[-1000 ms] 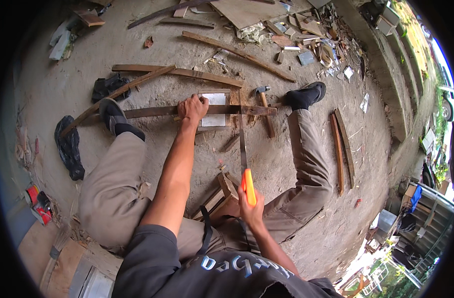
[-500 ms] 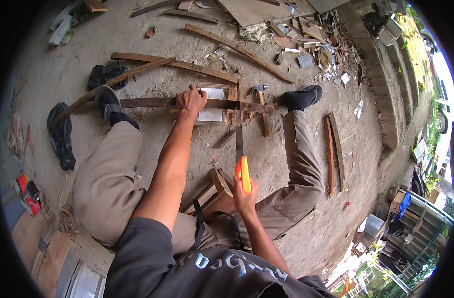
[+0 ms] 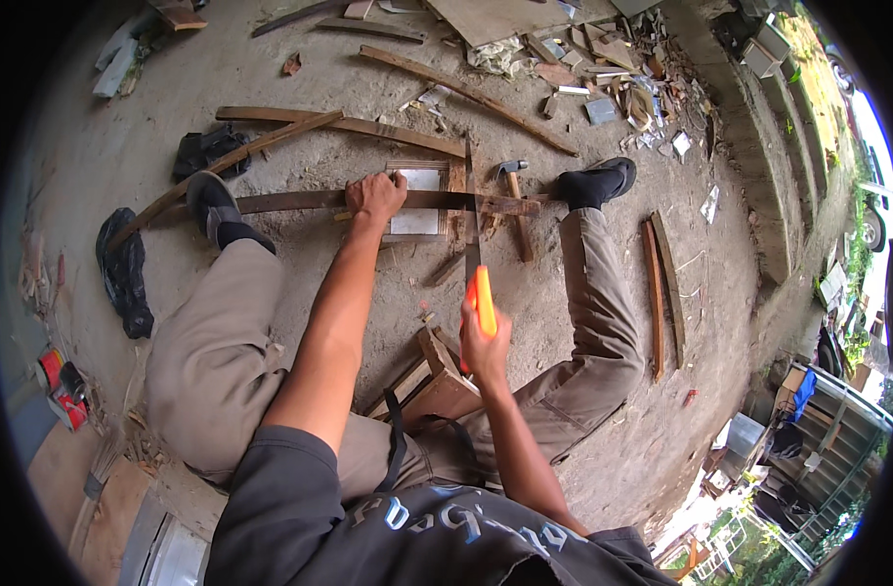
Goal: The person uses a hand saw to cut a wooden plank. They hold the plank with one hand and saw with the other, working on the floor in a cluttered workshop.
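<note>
My right hand [image 3: 487, 347] is wrapped around the orange handle of a handsaw [image 3: 473, 244]. Its thin blade points away from me and crosses a long dark wooden strip [image 3: 300, 201] near the strip's right end. To the left of the cut, my left hand [image 3: 376, 198] grips that strip from above, its fingers curled. Under the strip lies a low block with a white top [image 3: 417, 223] and wooden edges. A claw hammer [image 3: 517, 205] rests on the ground just right of the blade, its handle passing beneath the strip's end.
Loose strips [image 3: 471, 95] lie ahead, with two more boards [image 3: 661, 293] by my right leg. Scrap and rubble [image 3: 622, 83] cover the far right ground beside concrete steps [image 3: 759, 186]. A wooden box frame [image 3: 437, 386] stands between my legs. Black plastic [image 3: 124, 283] lies left.
My right hand has pushed the handsaw forward, away from my body, so its handle is nearer the strip. My left hand stays in place on the strip.
</note>
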Available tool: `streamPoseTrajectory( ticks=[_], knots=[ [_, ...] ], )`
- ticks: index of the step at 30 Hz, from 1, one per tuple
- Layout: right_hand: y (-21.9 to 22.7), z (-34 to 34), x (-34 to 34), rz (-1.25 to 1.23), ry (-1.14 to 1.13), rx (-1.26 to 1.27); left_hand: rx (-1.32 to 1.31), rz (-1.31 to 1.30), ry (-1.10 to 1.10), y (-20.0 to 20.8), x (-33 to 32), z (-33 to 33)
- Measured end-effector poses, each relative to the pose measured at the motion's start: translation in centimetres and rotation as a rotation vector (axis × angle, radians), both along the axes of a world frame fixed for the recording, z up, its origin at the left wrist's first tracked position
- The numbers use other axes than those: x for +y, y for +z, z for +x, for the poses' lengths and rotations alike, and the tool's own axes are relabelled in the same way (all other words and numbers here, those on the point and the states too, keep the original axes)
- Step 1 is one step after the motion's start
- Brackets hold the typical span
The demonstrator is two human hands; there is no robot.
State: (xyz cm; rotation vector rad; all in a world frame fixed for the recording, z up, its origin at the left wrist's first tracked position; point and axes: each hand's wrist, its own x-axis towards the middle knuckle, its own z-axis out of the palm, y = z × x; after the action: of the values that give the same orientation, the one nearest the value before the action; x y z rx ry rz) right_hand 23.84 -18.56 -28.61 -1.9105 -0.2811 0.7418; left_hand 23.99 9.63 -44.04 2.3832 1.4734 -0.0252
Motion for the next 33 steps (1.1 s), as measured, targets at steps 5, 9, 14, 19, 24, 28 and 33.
streamPoseTrajectory(
  ticks=[5, 9, 14, 19, 24, 28, 33],
  knots=[
    [4.4, -7.2, -8.5, -0.074, -0.019, -0.010, -0.014, 0.022, -0.050, -0.1, -0.6, 0.4],
    [2.3, -2.7, -4.2, -0.058, -0.024, -0.030, -0.010, 0.025, -0.039, 0.5, -0.6, 0.2],
    [0.6, 2.4, 2.4, -0.069, -0.016, -0.098, -0.030, 0.030, -0.058, 0.8, -0.9, 1.1],
    [3.0, -6.0, -7.0, -0.110, 0.031, -0.143, -0.020, 0.023, -0.046, 0.4, -0.5, 0.5],
    [2.3, -3.6, -4.8, -0.092, -0.033, -0.042, 0.022, 0.017, -0.051, 0.9, -0.6, 0.5],
    [0.9, 3.4, 3.9, -0.084, -0.004, -0.132, 0.065, -0.123, -0.084, 1.3, 0.0, 1.7],
    [0.6, -1.9, -2.3, -0.106, 0.066, -0.188, 0.035, -0.088, -0.040, 2.2, -0.5, 0.8]
  ],
)
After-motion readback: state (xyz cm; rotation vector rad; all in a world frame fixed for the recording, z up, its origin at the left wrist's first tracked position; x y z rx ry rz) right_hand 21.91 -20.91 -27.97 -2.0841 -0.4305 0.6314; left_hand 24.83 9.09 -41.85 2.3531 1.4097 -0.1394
